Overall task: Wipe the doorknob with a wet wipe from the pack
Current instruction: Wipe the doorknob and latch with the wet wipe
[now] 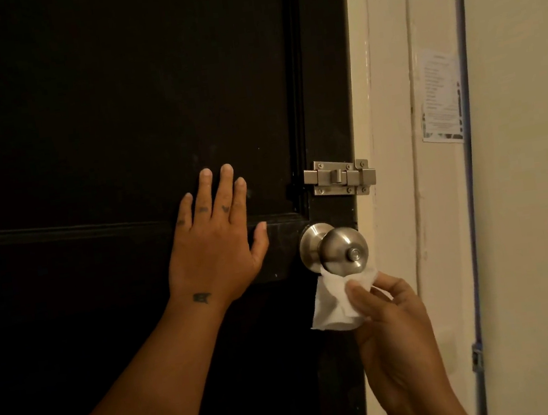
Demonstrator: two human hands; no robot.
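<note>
The door [98,108] is black, matte and plain, with faint pale specks near its right edge. The doorknob [339,246] and its round rose are brushed silver, catching a warm yellowish sheen. The slide bolt [339,178] above it is the same silver metal. The wet wipe [334,300] is white and unpatterned. The door frame [390,124] and wall [533,141] are cream. A paper notice [440,97] on the right is white with dark printed lines and a dark mottled border. A blue-grey conduit [468,114] runs down beside it. The left hand [214,238] bears small dark tattoos.
</note>
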